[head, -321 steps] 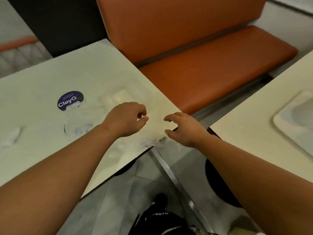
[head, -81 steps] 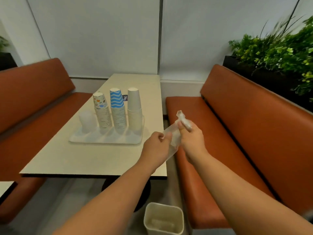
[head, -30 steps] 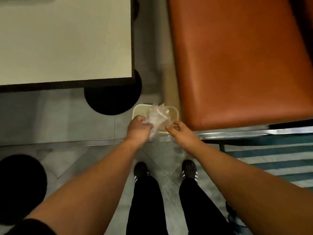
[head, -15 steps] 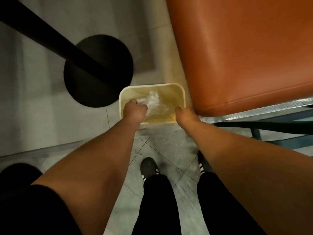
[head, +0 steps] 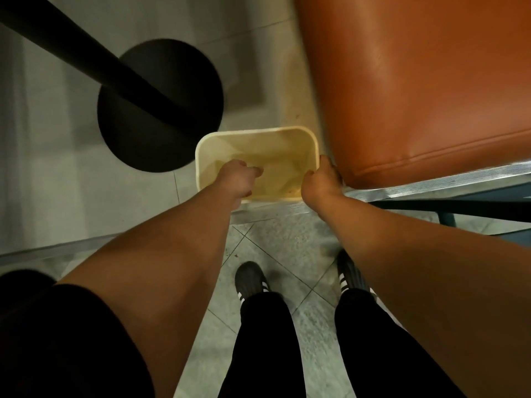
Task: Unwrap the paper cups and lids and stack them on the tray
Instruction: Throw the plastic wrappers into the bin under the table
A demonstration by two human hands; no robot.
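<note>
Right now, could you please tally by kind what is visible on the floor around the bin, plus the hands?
Hands: 2, left hand and right hand
Bins: 1, cream bin
Shoes: 2, left shoe, right shoe
Table bases: 1, black table base
Benches: 1, orange bench
Total: 7

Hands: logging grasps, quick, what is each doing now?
Left hand: fingers curled inside the bin, contents hidden, cannot tell.
Right hand: grips the bin's rim.

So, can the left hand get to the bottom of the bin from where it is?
Probably yes. The left hand is already over the open top of the bin, with no lid or other obstacle visible; the right hand sits at the rim, out of the way.
</note>
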